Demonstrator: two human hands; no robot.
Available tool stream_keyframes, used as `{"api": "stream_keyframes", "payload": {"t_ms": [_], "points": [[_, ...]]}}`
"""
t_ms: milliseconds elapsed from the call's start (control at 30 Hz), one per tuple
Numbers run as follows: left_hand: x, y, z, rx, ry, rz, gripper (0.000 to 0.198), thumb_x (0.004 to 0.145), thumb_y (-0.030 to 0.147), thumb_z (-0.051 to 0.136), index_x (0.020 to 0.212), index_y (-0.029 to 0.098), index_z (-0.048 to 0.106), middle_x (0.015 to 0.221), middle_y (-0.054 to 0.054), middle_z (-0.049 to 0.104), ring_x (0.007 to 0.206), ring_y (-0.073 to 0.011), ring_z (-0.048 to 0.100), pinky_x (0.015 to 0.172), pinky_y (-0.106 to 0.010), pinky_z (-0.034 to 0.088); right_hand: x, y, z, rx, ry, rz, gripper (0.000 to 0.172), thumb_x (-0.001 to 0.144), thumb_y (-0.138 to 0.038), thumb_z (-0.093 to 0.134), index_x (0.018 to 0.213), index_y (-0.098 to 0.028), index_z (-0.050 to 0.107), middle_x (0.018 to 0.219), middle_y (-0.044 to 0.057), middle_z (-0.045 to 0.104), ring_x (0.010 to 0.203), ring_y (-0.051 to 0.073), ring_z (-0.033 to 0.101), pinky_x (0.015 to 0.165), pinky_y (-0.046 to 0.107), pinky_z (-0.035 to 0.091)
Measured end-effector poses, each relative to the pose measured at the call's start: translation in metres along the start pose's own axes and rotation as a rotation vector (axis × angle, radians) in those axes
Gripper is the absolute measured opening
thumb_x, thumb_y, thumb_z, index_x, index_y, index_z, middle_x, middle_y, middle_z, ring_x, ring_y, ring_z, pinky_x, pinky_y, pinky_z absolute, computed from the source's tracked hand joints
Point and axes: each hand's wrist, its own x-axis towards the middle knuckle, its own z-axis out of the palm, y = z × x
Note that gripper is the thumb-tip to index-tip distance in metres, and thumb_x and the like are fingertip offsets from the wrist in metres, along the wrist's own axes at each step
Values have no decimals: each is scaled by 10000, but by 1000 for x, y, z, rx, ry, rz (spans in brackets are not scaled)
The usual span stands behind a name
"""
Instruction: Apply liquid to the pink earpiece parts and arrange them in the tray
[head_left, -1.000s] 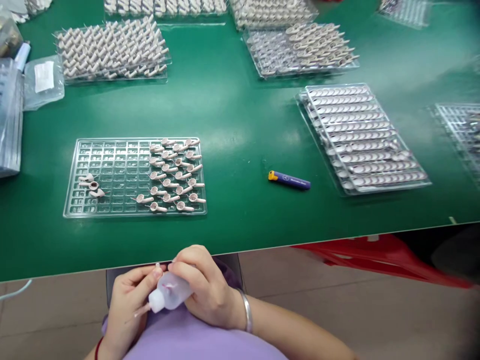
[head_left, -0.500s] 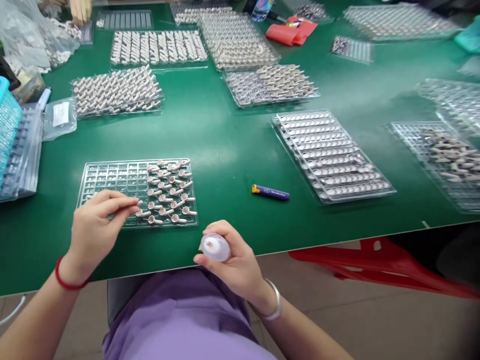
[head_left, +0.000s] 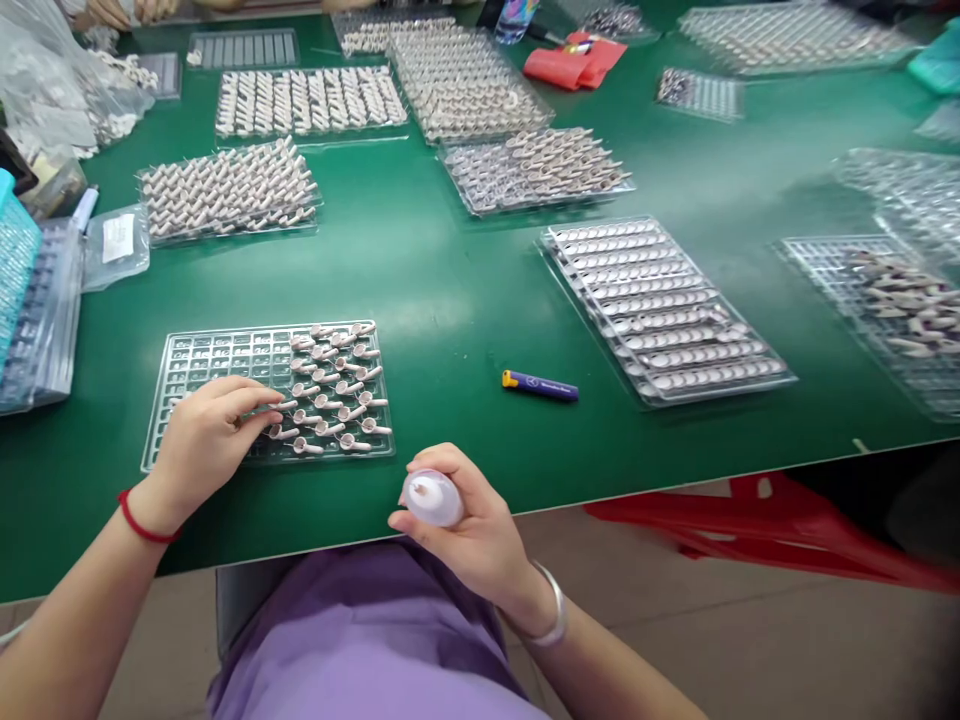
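My left hand (head_left: 217, 430) reaches over a clear plastic tray (head_left: 174, 400) with small square pockets. Its thumb and fingertips are pinched around the end of a small white earphone-shell-like part (head_left: 286, 406), low over the pockets. Similar white parts (head_left: 328, 403), each with a round cup and a short stem, fill the tray's right side; pockets on the left show none. In my right hand (head_left: 480, 535) is a translucent squeeze bottle (head_left: 442, 500), its white nozzle facing up toward me. That hand is wrapped around the bottle near the table's front edge, right of the tray.
A purple-and-yellow lighter (head_left: 540, 386) lies right of the tray. Beyond it sits a tray of round white pieces (head_left: 667, 305). More loaded trays (head_left: 229, 190) stand farther back, with a blue basket (head_left: 16, 250) at left. Another person's hands (head_left: 135, 10) show at the far edge.
My left hand has shifted slightly right, its pinched fingertips now at a part among the tray's pockets. My right hand keeps the bottle in nearly the same place. The view has moved a little.
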Motion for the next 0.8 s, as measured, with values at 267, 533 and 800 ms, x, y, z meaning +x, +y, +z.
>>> {"api": "stream_keyframes", "payload": {"t_ms": [267,533,800], "points": [[-25,-23,-50,203,168,-459,217,852,474,572,841,291,688,814,37,676,648,-135,570,642,-304,428,-1,2,0,17,15,15,284,825,-237,743,1040,-271,560,932,8,544,719,142,558,628,272,479],[-39,-10,-29,488,-37,-528,500,860,605,512,540,221,503,571,-13,543,508,-161,460,460,-284,262,0,1,1,-62,32,-1,253,833,-270,734,1022,-254,565,894,17,560,709,154,571,622,285,488],[-39,1,-21,495,4,-498,426,878,514,526,572,221,485,609,-16,559,494,-155,453,433,-253,233,0,0,2,-50,29,-7,249,837,-291,732,1019,-254,567,903,18,563,693,149,570,601,278,490]]}}
